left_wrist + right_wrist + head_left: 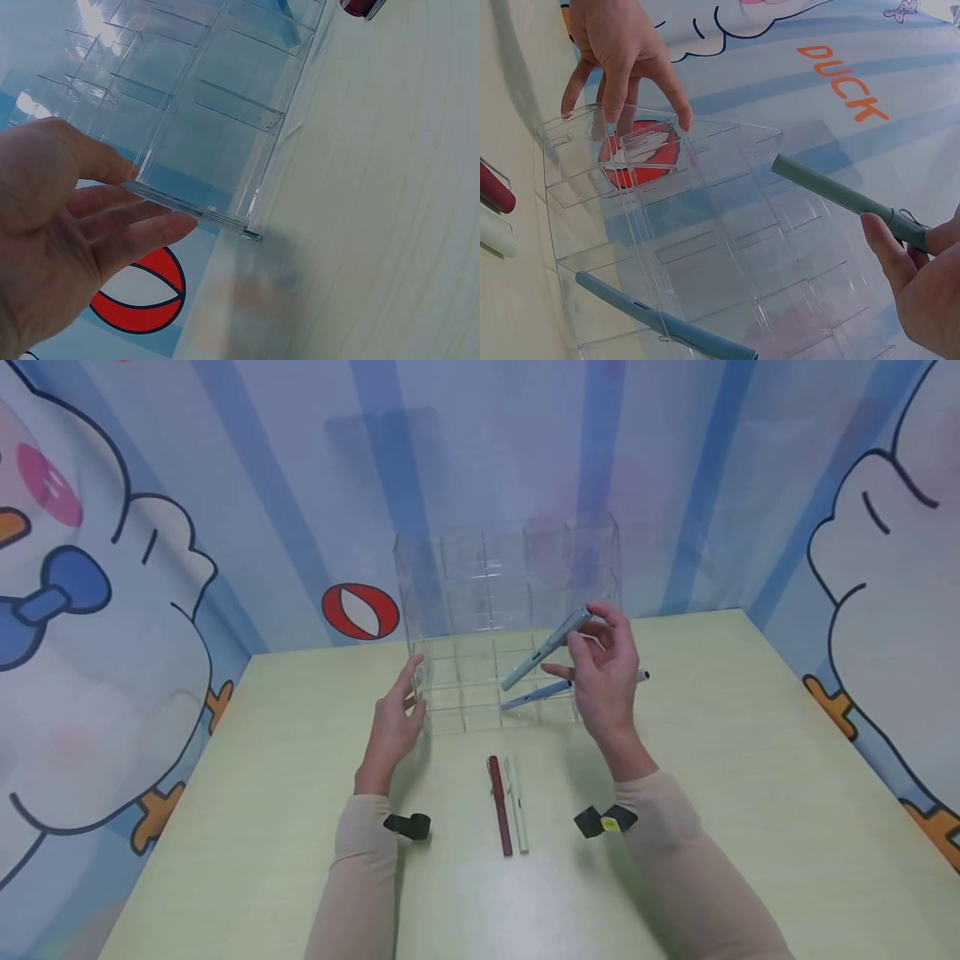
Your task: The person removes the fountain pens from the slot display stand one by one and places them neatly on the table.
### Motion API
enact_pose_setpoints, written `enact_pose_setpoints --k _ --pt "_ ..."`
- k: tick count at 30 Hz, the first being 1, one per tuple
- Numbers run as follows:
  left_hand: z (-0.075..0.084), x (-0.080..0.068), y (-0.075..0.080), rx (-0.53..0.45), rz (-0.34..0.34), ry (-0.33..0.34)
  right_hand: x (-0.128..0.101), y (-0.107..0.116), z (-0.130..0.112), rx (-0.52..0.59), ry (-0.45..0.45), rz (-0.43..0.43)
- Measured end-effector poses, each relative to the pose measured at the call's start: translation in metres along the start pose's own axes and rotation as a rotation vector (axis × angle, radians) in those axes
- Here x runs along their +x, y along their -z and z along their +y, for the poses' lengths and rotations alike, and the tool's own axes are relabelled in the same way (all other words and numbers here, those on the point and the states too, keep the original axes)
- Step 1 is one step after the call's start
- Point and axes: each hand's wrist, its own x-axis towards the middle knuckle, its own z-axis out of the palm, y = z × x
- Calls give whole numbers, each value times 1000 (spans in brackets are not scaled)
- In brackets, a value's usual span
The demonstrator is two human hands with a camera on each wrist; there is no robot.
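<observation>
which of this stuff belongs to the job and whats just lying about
Likely part of the job:
- Clear organizer, touched by the left hand
- Grey-teal pen, held in the right hand
- Blue pen, in the organizer
- Dark red pen and pale green pen, on the table
- Pale item behind the right hand, mostly hidden, perhaps a pen

Probably just surroundings:
- Cartoon backdrop
- Black wrist devices

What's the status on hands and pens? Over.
Right hand holds gray-green pen aloft. Left hand touches side of clear organizer. Blue pen slants close below, possibly in the way.
</observation>
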Motion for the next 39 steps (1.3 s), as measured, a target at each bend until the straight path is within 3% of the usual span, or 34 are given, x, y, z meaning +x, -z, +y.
enact_pose_setpoints --k 12,21,32,39 --pt "-1 0 0 9 -2 7 -2 7 -2 -77 -15 -17" --pt "0 0 0 3 2 -14 -2 18 -3 -199 -142 -71" --pt "-4 -1 0 6 -5 17 -1 19 -3 -341 -296 -149" --pt "-3 1 -1 1 -1 2 0 24 -6 -380 -397 -255"
